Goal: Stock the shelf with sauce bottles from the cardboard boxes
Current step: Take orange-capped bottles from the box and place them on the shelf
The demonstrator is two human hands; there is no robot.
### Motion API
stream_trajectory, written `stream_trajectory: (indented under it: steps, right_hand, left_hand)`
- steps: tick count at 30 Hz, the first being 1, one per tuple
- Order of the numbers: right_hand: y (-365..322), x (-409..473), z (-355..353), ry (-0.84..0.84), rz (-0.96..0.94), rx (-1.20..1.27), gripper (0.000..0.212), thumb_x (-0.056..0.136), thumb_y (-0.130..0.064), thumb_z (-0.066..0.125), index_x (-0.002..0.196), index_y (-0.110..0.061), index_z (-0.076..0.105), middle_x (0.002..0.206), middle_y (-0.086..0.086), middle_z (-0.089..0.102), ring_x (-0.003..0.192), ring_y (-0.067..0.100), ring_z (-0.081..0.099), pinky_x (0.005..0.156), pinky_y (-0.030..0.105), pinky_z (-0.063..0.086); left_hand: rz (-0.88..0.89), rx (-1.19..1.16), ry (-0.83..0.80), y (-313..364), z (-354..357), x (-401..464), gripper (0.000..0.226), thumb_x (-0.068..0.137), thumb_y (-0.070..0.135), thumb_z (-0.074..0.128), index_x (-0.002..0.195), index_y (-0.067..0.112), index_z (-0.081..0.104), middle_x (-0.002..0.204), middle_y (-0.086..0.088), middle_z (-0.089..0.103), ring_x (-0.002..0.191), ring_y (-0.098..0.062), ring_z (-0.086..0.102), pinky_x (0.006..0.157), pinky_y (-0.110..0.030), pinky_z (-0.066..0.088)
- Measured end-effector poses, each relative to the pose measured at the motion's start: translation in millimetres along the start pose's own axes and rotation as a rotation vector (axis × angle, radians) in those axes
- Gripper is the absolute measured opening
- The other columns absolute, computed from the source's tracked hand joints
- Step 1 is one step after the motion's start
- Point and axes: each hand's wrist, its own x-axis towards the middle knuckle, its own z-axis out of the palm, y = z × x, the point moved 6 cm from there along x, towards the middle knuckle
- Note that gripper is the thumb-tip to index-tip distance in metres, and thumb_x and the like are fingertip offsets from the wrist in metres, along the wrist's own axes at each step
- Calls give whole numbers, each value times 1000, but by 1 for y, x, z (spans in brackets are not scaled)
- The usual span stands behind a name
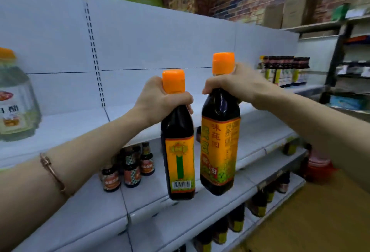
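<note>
White shelf (70, 131) ran behind. Left hand (160, 99) and right hand (226, 85) had fingers wrapped round necks of two sauce bottles (219, 141), midair at 6 o'clock below caps. Looked full, heavy, slick; neck grip seemed safest.

Two dark sauce bottles with orange caps, one (178, 147) in the left hand (158, 99), one (220, 141) in the right hand (234, 85), four small jars (131, 168) below the grips, one clear vinegar jug (14, 99) far left of the grips.

single head cam, wide-angle, looks forward and slightly down at white store shelving (140, 51) close ahead, angled right along the aisle; both forearms reach in from the bottom corners
</note>
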Motion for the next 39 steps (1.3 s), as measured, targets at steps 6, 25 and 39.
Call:
stream_trajectory:
  steps: [6, 25, 39]
  right_hand:
    - [13, 51, 19, -97, -105, 71, 33, 70, -25, 78, 59, -16, 48, 56, -1, 52, 48, 12, 55, 47, 21, 42]
    - [-60, 216, 155, -298, -326, 299, 25, 76, -23, 74, 66, -16, 52, 44, -11, 55, 45, 5, 60, 52, 24, 47]
    - [-54, 316, 301, -398, -318, 251, 26, 75, -28, 76, 74, -14, 55, 68, 2, 64, 58, 10, 64, 47, 22, 44]
  left_hand:
    - [-45, 126, 151, -7, -28, 17, 23, 66, 18, 65, 44, 14, 62, 62, -11, 71, 60, -24, 69, 70, -37, 57]
    - [-26, 406, 518, -50, -205, 87, 66, 46, 40, 69, 76, -18, 55, 81, -37, 63, 73, -52, 62, 77, -61, 50]
    - [-195, 668, 610, -160, -315, 116, 73, 48, 50, 66, 79, -15, 57, 80, -29, 68, 74, -43, 68, 74, -58, 54]
